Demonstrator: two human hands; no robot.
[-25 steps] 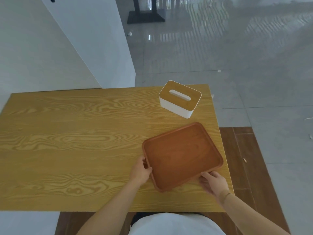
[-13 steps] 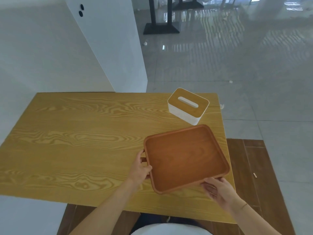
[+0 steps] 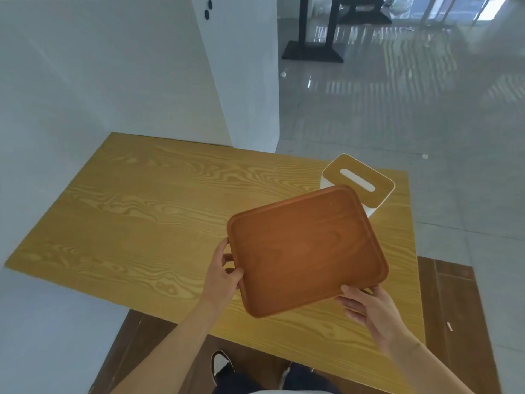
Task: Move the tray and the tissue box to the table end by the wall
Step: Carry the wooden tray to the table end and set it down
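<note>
Wooden tray (image 3: 306, 251) lifted clear of the wood-grain table (image 3: 147, 223), tilted, clamped at two edges: left hand (image 3: 224, 275) closed on the left rim, right hand (image 3: 366, 308) closed on the near right corner. Far corner of tray overlapping, in view, the white tissue box with wooden lid (image 3: 358, 183); contact or clearance not determinable. Likely hazards: knocking the box toward the near-by right table edge during the swing leftward; slipping from the shallow corner grip under tilt. Open room: broad bare tabletop leftward, up to the white wall (image 3: 99, 81) bounding the far left end. Neither tray nor box yet at that end.
</note>
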